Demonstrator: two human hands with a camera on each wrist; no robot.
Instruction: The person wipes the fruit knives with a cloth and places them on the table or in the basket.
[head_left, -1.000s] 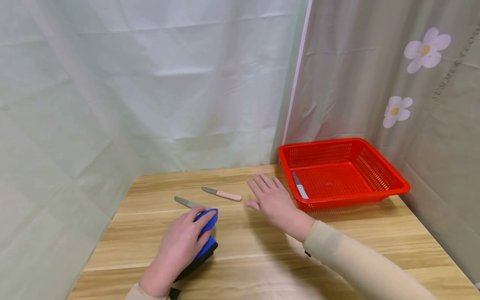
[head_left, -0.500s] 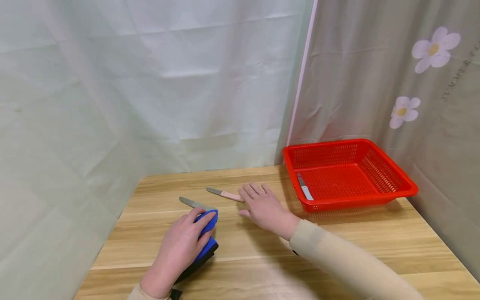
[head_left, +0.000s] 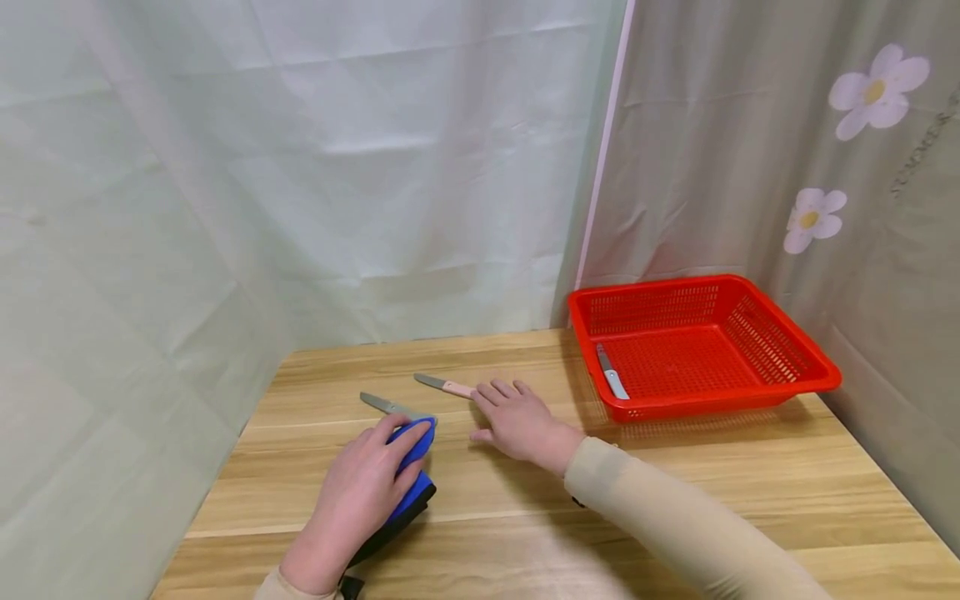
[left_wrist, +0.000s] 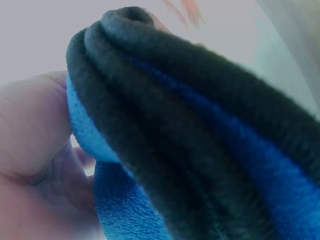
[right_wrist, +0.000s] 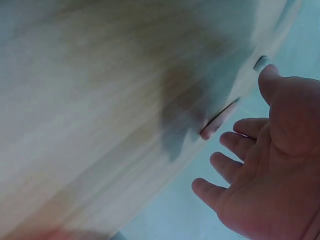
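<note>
My left hand grips a folded blue cloth with black edging, which fills much of the left wrist view. Just beyond those fingers a grey-bladed knife lies on the table, its handle end partly hidden. Farther back is a knife with a pink handle. Over the end of that handle hovers my right hand, palm down, fingers spread and holding nothing. The right wrist view has a gap between the right hand and the pink knife handle.
On the right of the wooden table stands a red plastic basket. Inside it, against the left wall, is a knife with a whitish handle. Pale curtains hang behind the table and along its sides.
My right hand has moved left, away from the basket, to the pink-handled knife. The left hand keeps its hold on the cloth. The head view has shifted slightly.
</note>
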